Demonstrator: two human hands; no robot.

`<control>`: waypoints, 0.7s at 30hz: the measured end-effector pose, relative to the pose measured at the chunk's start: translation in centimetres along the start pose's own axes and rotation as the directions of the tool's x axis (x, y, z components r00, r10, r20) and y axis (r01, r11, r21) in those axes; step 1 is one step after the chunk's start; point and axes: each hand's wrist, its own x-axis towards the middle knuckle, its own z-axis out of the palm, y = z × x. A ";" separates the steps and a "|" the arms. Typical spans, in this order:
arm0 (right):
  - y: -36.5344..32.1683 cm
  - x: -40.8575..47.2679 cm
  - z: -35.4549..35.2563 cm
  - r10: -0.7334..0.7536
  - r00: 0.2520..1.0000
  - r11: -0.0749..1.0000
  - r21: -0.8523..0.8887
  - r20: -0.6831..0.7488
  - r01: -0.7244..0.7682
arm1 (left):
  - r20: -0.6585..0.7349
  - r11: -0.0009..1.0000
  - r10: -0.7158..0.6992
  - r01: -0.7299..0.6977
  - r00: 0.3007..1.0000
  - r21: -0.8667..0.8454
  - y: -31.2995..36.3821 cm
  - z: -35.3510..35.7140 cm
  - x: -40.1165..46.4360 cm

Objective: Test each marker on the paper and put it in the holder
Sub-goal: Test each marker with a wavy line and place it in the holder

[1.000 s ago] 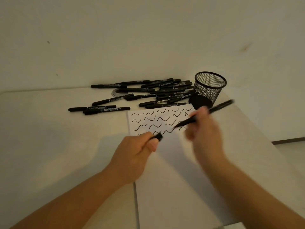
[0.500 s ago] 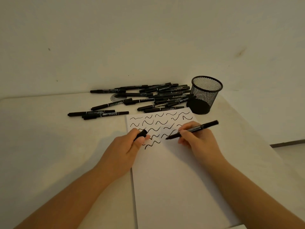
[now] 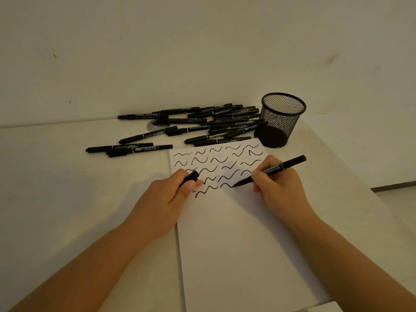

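My right hand (image 3: 281, 188) grips an uncapped black marker (image 3: 286, 165) with its tip touching the white paper (image 3: 236, 244) at the end of a fresh wavy line. My left hand (image 3: 166, 199) rests on the paper's left edge and pinches the marker's black cap (image 3: 191, 177). The upper part of the sheet carries several rows of black squiggles. A black mesh holder (image 3: 280, 119) stands upright beyond the paper's top right corner. I cannot see any marker inside it. A pile of several black markers (image 3: 216, 124) lies behind the paper.
Three more markers (image 3: 129, 149) lie apart at the left of the pile. A round grommet (image 3: 153, 126) sits in the white table (image 3: 67, 188) under the pile. The wall runs close behind, and the table's right edge drops off near the holder.
My right hand came down from the air and set the marker tip on the paper, drawing a new squiggle. My left hand slid forward onto the sheet's edge with the cap.
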 end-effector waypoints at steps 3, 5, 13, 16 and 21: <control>-0.1 0.0 -0.4 0.003 0.990 0.995 0.102 -0.141 0.011 | -0.009 1.000 0.008 -0.008 1.000 0.001 -0.1 0.0 0.1; -0.3 -0.1 -0.5 0.018 0.987 0.991 0.134 -0.163 0.004 | -0.001 1.000 -0.006 0.006 1.000 -0.011 -0.2 0.0 0.1; -2.3 1.0 0.3 0.321 0.944 0.829 0.502 -0.070 -0.245 | -0.024 1.000 0.009 -0.009 1.000 0.001 -0.4 0.2 0.2; -3.1 1.5 1.6 0.303 0.951 0.746 0.608 0.054 -0.272 | -0.041 1.000 0.008 -0.007 0.999 0.019 -0.6 0.3 0.3; -2.4 1.2 2.9 0.182 0.976 0.722 0.659 0.116 -0.213 | -0.030 1.000 0.018 -0.017 0.999 0.023 -0.6 0.3 0.3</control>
